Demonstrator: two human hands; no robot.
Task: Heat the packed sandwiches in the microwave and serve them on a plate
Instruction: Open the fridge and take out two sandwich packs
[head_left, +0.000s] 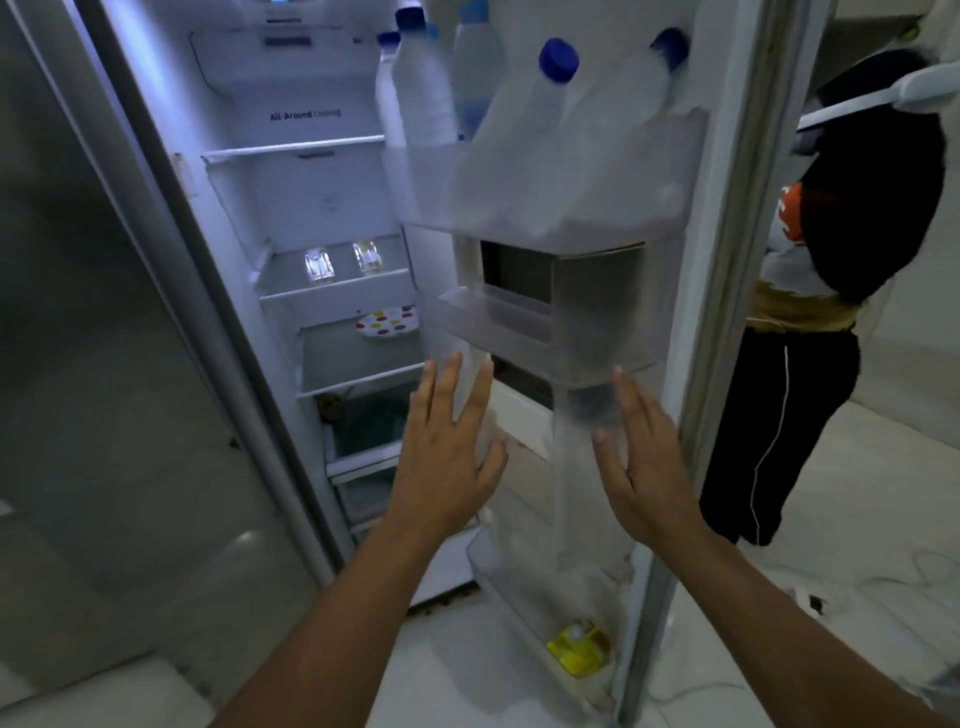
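I face an open fridge with lit white shelves. A white plate with coloured dots lies on a middle shelf, half hidden by the door. I see no packed sandwiches. My left hand is raised with fingers spread in front of the lower shelves, holding nothing. My right hand is raised flat with fingers apart, just before the lower part of the fridge door. Neither hand clearly touches anything.
The door's top bin holds several water bottles with blue caps. A yellow packet lies in the bottom door bin. The closed grey freezer door is on the left. A person in black trousers stands to the right behind the door.
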